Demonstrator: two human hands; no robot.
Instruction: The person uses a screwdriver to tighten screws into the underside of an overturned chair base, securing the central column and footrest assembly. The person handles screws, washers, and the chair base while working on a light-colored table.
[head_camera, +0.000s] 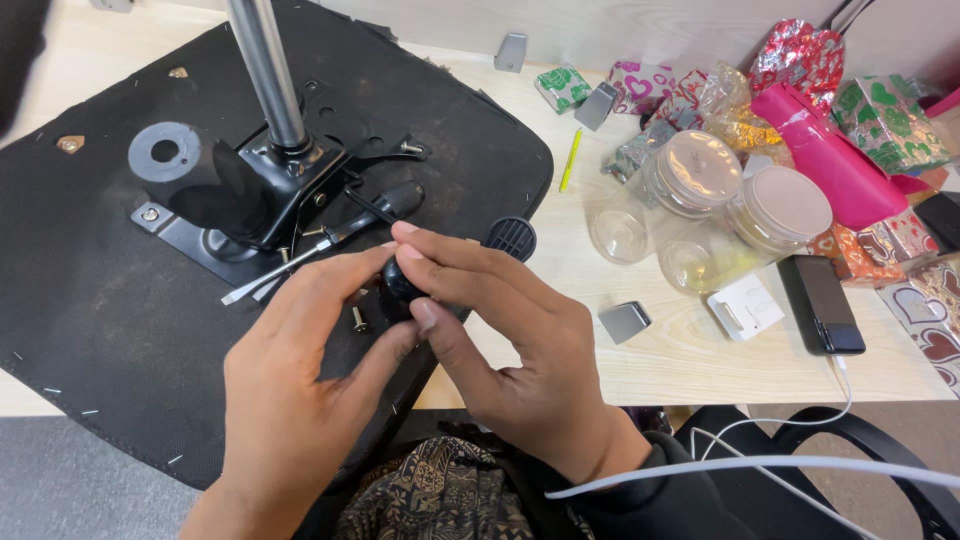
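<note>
Both hands meet over the near edge of an upturned office chair seat (90, 300), its black fabric underside facing up on a pale wooden table (560, 230). Left of the fingers stands the black metal tilt mechanism (240, 190) with its chrome gas-lift column (268, 70) rising out of view, and a screwdriver (330, 235) lies just beyond the fingertips, its long axis running from the bright shaft at lower left to the black handle at upper right. The left hand (300, 400) curls its fingers narrowly under a small black knob (400, 285), which sits right between the two sets of fingertips. The right hand (510, 350) pinches that knob from above and from the side, thumb and forefinger closed on it; both hands share it, neither plainly nearer. A loose screw (357, 320) rests on the fabric just below the left fingers. Just right of the fingertips is a ribbed black cap (512, 238). Farther right stand clear plastic jars (700, 195), a small grey metal bracket (625, 322), a dark phone (822, 303) and bright foil-wrapped parcels (850, 110), all well apart from the hands.
</note>
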